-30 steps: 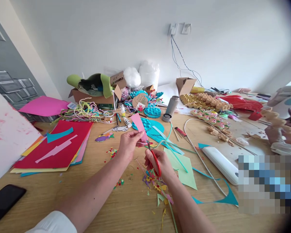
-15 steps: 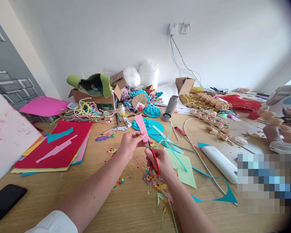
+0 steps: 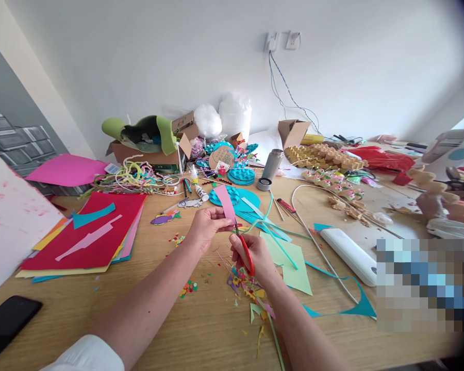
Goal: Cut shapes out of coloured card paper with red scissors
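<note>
My left hand pinches a strip of pink paper near its lower end, the rest of it standing up above the fingers. In my right hand is a pair of red-handled scissors, thumb and fingers around the handles. The dark blades point up and meet the lower edge of the pink strip beside my left fingertips. Small coloured paper scraps lie on the wooden table below the hands. A light green sheet rests to the right of my right hand.
On the left lies a stack of coloured paper topped by a red sheet, with a phone nearer me. Behind my hands are teal paper discs and a grey flask. A white elongated device and a cable sit right.
The camera view has shifted slightly. Both hands stay together with the pink paper at the scissors, and the strip's lower end sits a little lower between the left fingers and blades.
</note>
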Demonstrator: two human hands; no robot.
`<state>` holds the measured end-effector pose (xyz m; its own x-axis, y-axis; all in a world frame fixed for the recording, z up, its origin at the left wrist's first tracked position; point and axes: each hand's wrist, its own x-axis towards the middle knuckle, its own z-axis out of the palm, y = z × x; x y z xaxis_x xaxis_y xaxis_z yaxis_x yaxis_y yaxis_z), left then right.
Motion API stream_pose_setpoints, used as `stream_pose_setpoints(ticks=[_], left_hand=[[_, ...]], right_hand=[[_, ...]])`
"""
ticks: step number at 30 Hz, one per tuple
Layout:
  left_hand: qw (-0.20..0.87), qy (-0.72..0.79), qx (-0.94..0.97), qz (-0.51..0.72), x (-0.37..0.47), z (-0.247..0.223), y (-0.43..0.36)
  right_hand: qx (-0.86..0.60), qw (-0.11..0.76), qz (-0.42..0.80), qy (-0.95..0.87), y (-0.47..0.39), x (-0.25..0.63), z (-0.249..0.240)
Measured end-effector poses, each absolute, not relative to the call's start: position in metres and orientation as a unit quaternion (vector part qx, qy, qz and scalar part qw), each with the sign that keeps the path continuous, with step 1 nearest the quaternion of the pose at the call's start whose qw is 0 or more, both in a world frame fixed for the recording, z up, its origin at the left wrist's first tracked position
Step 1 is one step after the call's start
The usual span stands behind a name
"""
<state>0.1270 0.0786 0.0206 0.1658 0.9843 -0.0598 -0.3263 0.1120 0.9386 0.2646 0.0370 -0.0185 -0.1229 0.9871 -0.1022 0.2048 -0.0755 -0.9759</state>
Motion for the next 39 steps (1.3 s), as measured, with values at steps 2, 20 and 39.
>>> stream_pose_setpoints(ticks=[2, 20, 39], left_hand=[[0.637, 0.391, 0.422, 0.514, 0.1276, 0.0208, 0.0781], [0.637, 0.384, 0.418, 0.522, 0.1285, 0.0191, 0.0776], [0.639, 0.391, 0.404, 0.525, 0.1308, 0.0211, 0.0761]], right_hand=[[-0.534, 0.387, 0.497, -0.564, 0.0375, 0.2648, -0.0186], [-0.542, 0.383, 0.482, -0.572, 0.0368, 0.2649, -0.0172], [-0.550, 0.381, 0.468, -0.577, 0.0384, 0.2659, -0.0220]])
